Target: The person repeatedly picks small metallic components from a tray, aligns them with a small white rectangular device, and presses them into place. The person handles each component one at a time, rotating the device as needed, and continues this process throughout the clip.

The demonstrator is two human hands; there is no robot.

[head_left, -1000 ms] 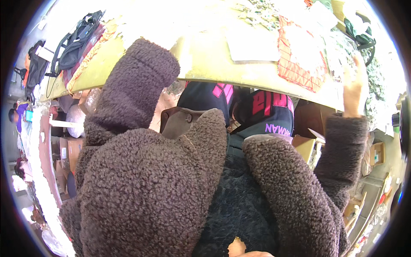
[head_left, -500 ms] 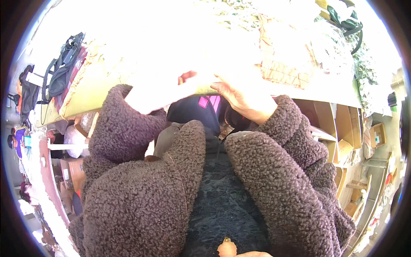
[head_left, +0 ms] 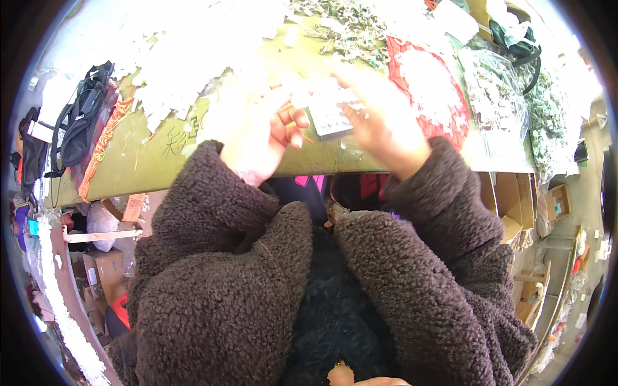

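On the yellow-green table (head_left: 244,157), a small shallow white tray (head_left: 329,122) with tiny pale pieces lies between my hands. My left hand (head_left: 264,132) hovers beside its left side, fingers curled inward. Its thumb and index finger are washed out by glare, so anything pinched there cannot be made out. Over the tray's right side is my right hand (head_left: 389,125), blurred and very bright, with its fingertips hard to read. Brown fleecy sleeves cover both forearms.
White pieces spread over the table's left (head_left: 174,77); grey-green pieces (head_left: 347,32) are heaped at the back. To the right lie a red cloth (head_left: 394,55) under white pieces and a clear bag (head_left: 496,83) of pieces. A black bag (head_left: 80,125) sits at the left edge. Cardboard boxes (head_left: 103,270) stand below.
The glare has lessened, so the tabletop and tray now show. My hands, close together before, have moved apart, the right one shifting rightward. The table edge sits lower in view.
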